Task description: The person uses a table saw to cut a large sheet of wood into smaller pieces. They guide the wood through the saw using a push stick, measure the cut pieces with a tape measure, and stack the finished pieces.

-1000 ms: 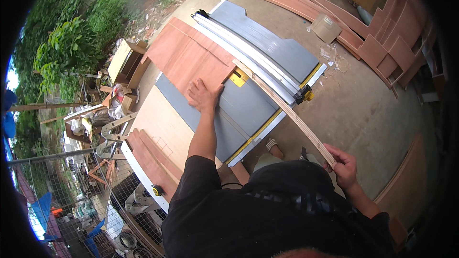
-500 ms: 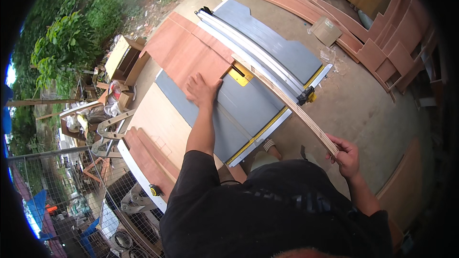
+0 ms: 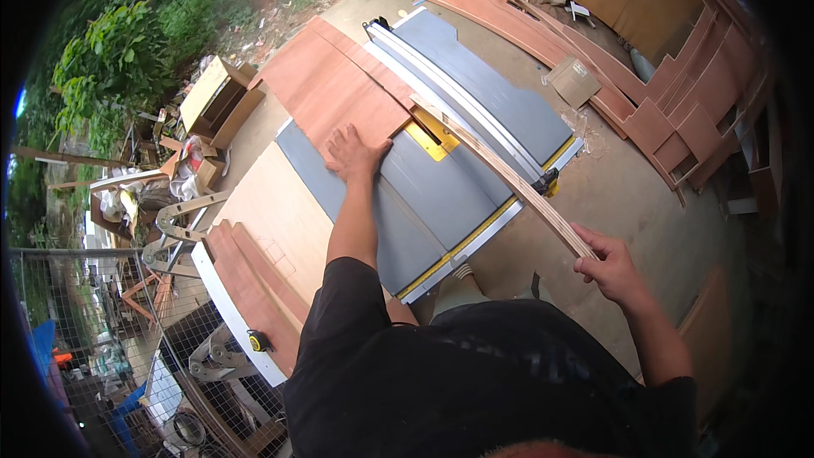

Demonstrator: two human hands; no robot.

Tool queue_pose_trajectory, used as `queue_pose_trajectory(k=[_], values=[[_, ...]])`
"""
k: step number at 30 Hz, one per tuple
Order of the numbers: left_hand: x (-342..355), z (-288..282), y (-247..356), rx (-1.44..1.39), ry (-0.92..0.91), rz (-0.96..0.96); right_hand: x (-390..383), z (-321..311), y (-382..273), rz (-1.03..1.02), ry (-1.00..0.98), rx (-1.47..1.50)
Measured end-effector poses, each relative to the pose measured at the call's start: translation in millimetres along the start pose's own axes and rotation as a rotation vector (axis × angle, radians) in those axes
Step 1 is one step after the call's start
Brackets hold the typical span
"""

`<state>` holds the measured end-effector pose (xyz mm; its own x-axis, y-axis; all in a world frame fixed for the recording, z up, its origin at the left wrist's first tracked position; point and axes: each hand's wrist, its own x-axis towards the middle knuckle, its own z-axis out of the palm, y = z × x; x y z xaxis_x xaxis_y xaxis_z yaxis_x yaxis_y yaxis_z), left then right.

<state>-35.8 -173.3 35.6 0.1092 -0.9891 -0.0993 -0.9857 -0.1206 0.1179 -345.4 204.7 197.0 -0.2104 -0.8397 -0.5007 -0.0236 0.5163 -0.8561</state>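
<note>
My left hand (image 3: 354, 153) lies with fingers spread on the near edge of a reddish plywood sheet (image 3: 318, 76), which rests on the grey table saw (image 3: 411, 203). My right hand (image 3: 609, 265) grips the near end of a long, narrow plywood strip (image 3: 526, 191), out past the saw's front edge. The strip's far end lies beside the yellow throat plate (image 3: 431, 139), between the plate and the pale metal rip fence (image 3: 462, 97). No blade can be made out at the plate's slot.
To the left, a pale plywood board (image 3: 275, 203) carries reddish offcuts and a yellow-black tape measure (image 3: 259, 341). A folding ladder (image 3: 174, 220) stands beyond it. Cut plywood panels (image 3: 678, 131) and a cardboard box (image 3: 572, 82) lie at the right.
The view has shifted slightly. My right hand, still holding the strip, appears a little farther up and closer to the saw. My left hand stays on the sheet.
</note>
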Motion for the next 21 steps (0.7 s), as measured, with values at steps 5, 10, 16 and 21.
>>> queue_pose_trajectory(k=[5,10,16,21], values=[[11.1,4.2,-7.8,0.027,-0.023,0.010,19.2,-2.3,-19.1,0.066,-0.023,-0.032],[39.9,3.5,-20.7,0.031,-0.019,0.006,29.8,4.8,-48.7,0.069,-0.042,-0.084],[72.4,14.6,-41.6,-0.083,0.036,0.039,40.4,8.6,-64.3,0.034,-0.068,-0.206],[83.4,2.0,-48.5,-0.099,0.010,-0.144,41.5,17.8,-92.1,-0.031,-0.077,-0.511]])
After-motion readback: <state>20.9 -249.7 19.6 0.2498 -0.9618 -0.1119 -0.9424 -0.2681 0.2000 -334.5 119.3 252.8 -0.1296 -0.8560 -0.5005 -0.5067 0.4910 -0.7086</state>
